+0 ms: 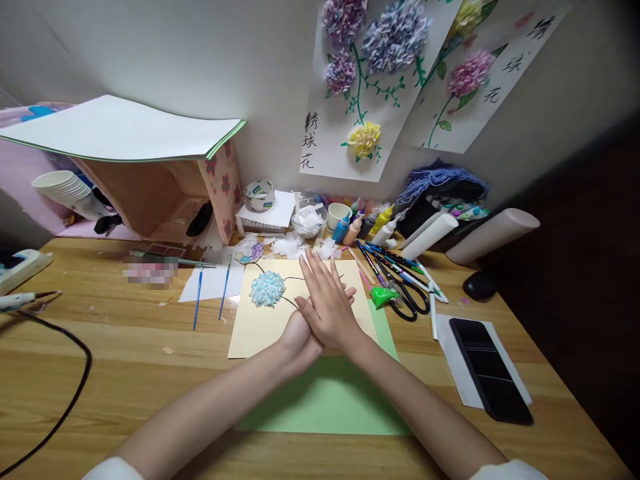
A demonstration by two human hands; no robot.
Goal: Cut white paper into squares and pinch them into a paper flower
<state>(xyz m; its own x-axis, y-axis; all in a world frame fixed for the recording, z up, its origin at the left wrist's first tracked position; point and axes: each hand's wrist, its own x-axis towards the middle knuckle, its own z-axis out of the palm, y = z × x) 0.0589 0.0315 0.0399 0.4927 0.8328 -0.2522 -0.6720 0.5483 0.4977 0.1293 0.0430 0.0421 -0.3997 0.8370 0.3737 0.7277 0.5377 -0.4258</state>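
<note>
My right hand (327,300) lies flat across my left hand (300,333), palm against palm, its fingers stretched out and slightly apart. The left palm faces up, with its fingertips showing past the right hand's edge. Anything between the palms is hidden. Both hands are over a cream sheet of paper (250,337). On that sheet, left of my hands, is a light blue ruffled paper flower (267,289) with dark drawn lines around it. A green sheet (325,400) lies beneath the cream one. To the right of my hands sits a bright green lump in clear wrap (384,297).
Scissors (413,303) and several pens lie at right, near a black phone-like case (493,370) and a mouse (479,285). Paint bottles (353,230) and paper scraps line the back. Two blue brushes (199,299) and a glue gun (20,301) are at left.
</note>
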